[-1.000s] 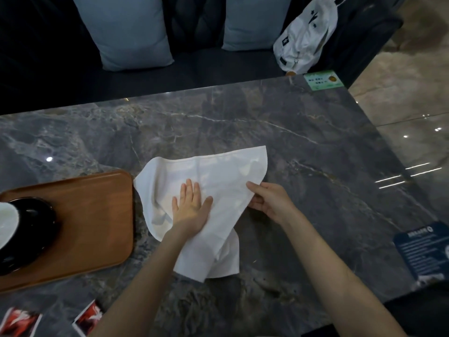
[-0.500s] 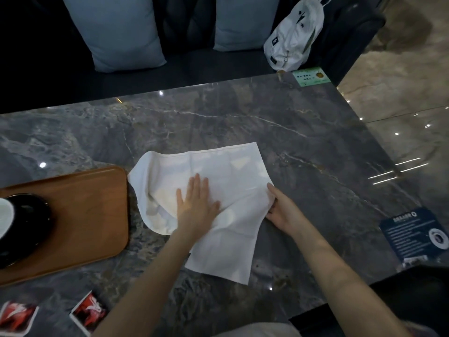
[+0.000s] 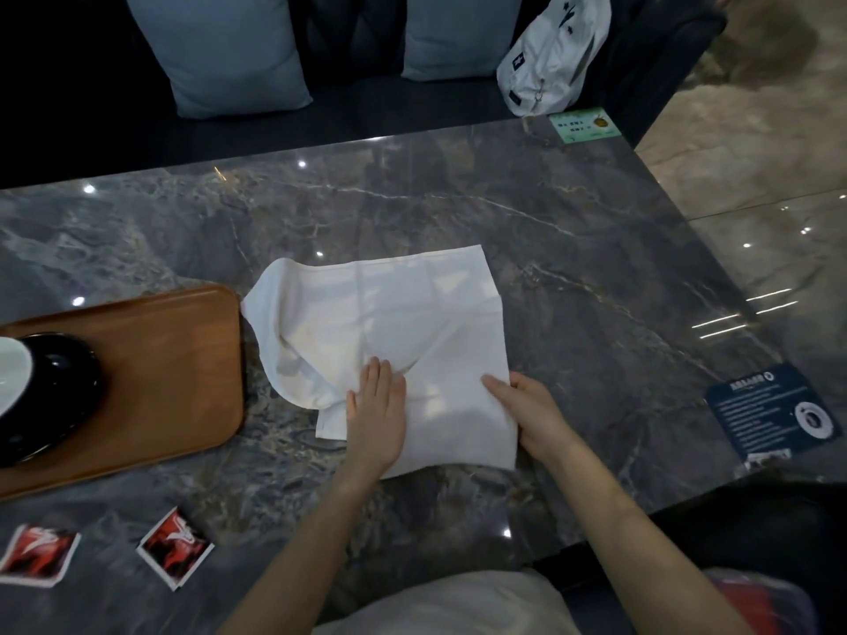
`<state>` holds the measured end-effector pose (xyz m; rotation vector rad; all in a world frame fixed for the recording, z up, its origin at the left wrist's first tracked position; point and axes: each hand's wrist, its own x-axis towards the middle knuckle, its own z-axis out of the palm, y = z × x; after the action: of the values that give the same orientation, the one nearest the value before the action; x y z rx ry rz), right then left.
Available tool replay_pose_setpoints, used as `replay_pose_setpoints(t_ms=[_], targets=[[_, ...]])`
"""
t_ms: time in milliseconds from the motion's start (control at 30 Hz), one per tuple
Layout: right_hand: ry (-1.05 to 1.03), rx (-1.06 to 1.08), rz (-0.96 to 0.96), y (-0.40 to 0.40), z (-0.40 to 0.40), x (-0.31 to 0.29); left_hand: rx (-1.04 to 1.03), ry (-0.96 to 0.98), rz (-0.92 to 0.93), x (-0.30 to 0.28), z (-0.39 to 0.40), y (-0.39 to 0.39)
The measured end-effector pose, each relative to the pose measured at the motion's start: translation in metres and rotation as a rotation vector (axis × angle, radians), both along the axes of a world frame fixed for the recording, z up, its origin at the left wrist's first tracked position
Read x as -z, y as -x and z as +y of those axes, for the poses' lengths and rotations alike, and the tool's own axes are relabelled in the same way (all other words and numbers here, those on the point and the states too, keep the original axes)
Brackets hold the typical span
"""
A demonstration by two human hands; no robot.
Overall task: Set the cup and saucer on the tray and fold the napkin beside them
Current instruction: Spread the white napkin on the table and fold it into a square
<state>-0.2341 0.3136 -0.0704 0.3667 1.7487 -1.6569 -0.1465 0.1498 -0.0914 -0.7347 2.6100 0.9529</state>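
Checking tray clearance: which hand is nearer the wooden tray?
Left. The left hand lies flat on the napkin, right of the tray; the right hand lies farther right, at the napkin's right edge.

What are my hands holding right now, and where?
Left hand presses flat on the napkin near its middle; right hand is at its near right edge, grip unclear.

the napkin point(image 3: 394, 323) is plain white. the table point(image 3: 573, 249) is dark grey marble with pale veins. the tray point(image 3: 183, 359) is warm brown wood; the saucer point(image 3: 59, 396) on it is glossy black, the cup point(image 3: 11, 378) white. two packets point(image 3: 176, 547) are red with white edges. the cushions point(image 3: 220, 48) are pale blue.
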Motion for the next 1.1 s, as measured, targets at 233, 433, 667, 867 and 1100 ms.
replay_pose_setpoints(t_ms=[233, 433, 667, 867, 1100], targets=[[-0.136, 0.036, 0.239, 0.015, 0.006, -0.026, 0.287, 0.208, -0.035, 0.008, -0.015, -0.001], [-0.188, -0.04, 0.145, 0.028, 0.04, -0.034, 0.231, 0.234, -0.021, 0.009, -0.025, -0.002], [-0.795, -0.35, 0.456, 0.028, 0.055, 0.004, 0.103, 0.216, 0.157, -0.001, -0.027, -0.009], [-0.915, -0.312, 0.781, 0.007, 0.013, -0.01, 0.114, 0.297, 0.455, 0.002, -0.037, -0.054], [-0.555, -0.85, 1.03, -0.029, -0.058, -0.001, 0.175, 0.323, 0.398, 0.022, -0.044, -0.072]])
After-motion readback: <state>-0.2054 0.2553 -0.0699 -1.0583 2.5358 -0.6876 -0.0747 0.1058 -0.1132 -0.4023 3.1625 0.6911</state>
